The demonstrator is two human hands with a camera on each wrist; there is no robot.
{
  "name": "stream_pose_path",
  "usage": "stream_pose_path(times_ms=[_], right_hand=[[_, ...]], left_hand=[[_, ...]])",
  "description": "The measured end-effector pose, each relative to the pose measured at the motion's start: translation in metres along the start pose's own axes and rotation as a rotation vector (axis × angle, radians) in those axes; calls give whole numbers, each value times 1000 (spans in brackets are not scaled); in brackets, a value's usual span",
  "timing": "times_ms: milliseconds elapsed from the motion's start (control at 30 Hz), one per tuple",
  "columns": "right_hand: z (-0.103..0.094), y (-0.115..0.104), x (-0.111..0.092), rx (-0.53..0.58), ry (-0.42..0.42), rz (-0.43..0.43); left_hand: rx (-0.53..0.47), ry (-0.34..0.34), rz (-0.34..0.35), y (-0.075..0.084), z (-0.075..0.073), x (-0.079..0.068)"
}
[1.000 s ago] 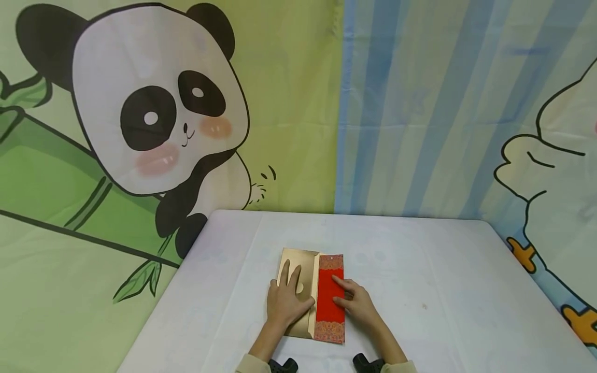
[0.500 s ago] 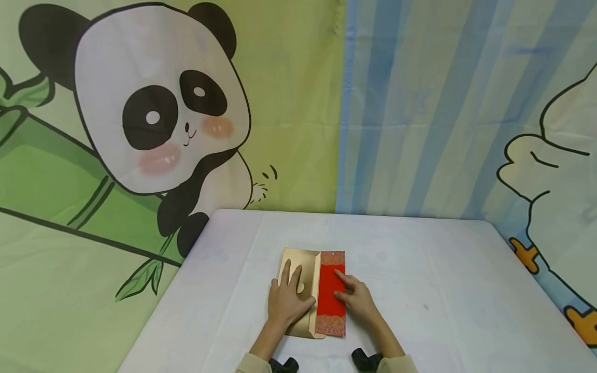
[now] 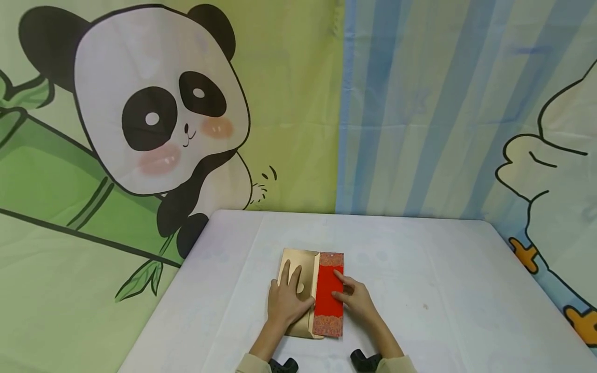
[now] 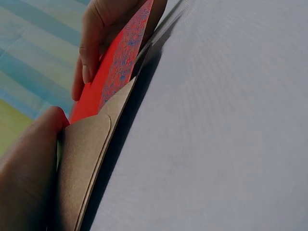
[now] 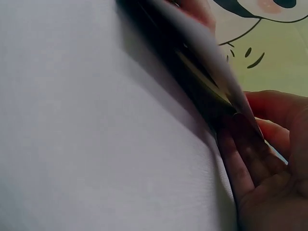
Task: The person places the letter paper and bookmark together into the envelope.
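Observation:
A gold envelope (image 3: 305,256) lies on the table with its open side to the right. My left hand (image 3: 285,303) rests on it with fingers spread and straight, the thumb reaching to the opening. A red card (image 3: 329,295) with patterned bands at both ends overlaps that opening, its left edge at the envelope's mouth. My right hand (image 3: 356,299) pinches the card's right edge, thumb and fingers on top, other fingers below. In the left wrist view the card (image 4: 124,62) tilts up from the envelope's flap (image 4: 89,144). The right wrist view shows the fingers (image 5: 240,163) under the card's pale underside.
The white table (image 3: 420,269) spreads around the envelope. Black wrist straps (image 3: 283,366) show at both cuffs. Behind the table hangs a cloth backdrop (image 3: 294,103) with a printed panda and blue stripes.
The red card has straightened and its near end has shifted away from me, then the card moved slightly left toward the envelope. My left hand has stayed in place.

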State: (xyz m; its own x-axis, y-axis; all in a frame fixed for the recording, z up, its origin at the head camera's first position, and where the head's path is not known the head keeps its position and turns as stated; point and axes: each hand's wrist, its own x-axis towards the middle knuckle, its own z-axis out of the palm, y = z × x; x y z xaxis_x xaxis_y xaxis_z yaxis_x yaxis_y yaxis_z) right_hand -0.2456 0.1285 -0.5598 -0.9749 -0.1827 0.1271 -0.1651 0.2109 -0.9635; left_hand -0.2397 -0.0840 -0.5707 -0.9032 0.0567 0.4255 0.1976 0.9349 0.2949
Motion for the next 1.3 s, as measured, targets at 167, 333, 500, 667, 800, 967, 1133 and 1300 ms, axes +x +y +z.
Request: stream_pose_path(times_ms=[167, 333, 500, 667, 800, 967, 1133, 1300], right_hand=[[4, 1, -4, -50, -23, -77], [6, -1, -5, -72, -56, -102], [13, -4, -2, -275, -42, -119], [21, -2, 2, -414, -35, -147], [17, 0, 1, -381, -21, -170], [5, 3, -3, -349, -83, -184], [1, 2, -7, -408, -173, -191], [-1, 0, -8, -415, -237, -175]], left_hand=[[6, -2, -3, 0, -1, 0], [11, -16, -9, -1, -1, -1], [9, -1, -3, -1, -1, -1], [16, 14, 1, -1, 1, -2], [22, 10, 4, -1, 1, -4], [12, 9, -3, -1, 1, -5], [13, 22, 6, 0, 0, -4], [10, 31, 4, 0, 1, -2]])
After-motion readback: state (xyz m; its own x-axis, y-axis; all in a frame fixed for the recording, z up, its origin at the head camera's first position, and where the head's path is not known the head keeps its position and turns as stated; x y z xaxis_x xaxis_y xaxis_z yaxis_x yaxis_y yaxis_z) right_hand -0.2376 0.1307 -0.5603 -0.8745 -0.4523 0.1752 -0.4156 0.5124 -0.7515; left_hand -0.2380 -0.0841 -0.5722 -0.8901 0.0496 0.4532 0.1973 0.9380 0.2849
